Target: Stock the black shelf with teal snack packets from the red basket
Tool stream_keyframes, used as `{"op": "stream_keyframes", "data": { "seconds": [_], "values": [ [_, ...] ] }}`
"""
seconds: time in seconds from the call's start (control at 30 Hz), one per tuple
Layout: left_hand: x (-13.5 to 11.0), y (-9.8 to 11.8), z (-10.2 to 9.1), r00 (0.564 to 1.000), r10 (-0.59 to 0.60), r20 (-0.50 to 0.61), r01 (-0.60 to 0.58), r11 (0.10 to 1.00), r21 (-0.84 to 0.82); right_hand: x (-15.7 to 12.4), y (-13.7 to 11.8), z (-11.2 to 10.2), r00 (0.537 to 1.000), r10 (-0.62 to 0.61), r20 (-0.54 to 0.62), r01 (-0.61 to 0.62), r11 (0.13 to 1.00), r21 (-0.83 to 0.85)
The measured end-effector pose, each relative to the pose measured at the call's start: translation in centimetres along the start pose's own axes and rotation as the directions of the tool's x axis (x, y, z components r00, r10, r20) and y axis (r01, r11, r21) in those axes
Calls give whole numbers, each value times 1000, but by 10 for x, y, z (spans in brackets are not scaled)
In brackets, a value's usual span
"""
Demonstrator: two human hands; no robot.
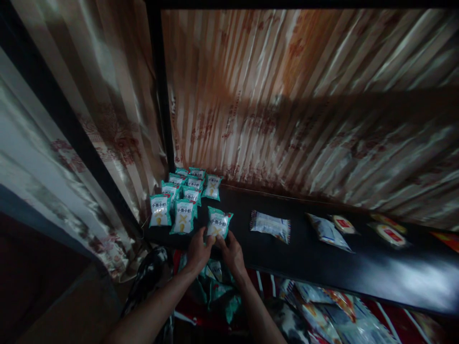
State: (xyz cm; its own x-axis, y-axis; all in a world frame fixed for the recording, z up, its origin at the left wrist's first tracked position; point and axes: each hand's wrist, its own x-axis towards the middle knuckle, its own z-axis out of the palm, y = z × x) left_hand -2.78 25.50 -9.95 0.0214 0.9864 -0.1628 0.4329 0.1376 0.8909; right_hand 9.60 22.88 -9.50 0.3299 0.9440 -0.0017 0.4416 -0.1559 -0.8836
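A small teal and white snack bag (218,222) with dark printed characters is held at its lower edge between both hands, just over the front of the black shelf (236,258). My left hand (199,248) pinches its lower left corner, and my right hand (230,251) grips the lower right, thumbs on the near face. To the left, several matching snack bags (184,217) stand in two rows running back to the curtain. One more matching bag (213,187) stands at the back, beginning another row. Below my wrists lie further teal bags (218,289), partly hidden by my arms.
Along the shelf to the right lie a white packet (270,225), a blue-white packet (329,232), and round wrapped snacks (390,234). Under the shelf's front edge, several larger packets (333,310) are heaped. A black post (163,95) and pleated curtain (287,105) bound the back.
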Motion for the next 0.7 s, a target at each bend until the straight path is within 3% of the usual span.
{"op": "stream_keyframes", "data": {
  "seconds": [0.13,0.3,0.5,0.7],
  "values": [
    [0,-3,5,996,81,-44,-80,997,18,8,8,9,998,-17,-56,18,1000,22],
    [2,-11,13,981,191,-44,-190,982,21,24,23,18,971,-103,-214,95,994,-50],
    [12,-22,26,964,256,-69,-255,966,34,40,26,25,968,-73,-241,58,996,-67],
    [18,-16,31,963,269,-25,-267,962,65,56,25,29,972,-85,-221,75,996,-53]
  ]
}}
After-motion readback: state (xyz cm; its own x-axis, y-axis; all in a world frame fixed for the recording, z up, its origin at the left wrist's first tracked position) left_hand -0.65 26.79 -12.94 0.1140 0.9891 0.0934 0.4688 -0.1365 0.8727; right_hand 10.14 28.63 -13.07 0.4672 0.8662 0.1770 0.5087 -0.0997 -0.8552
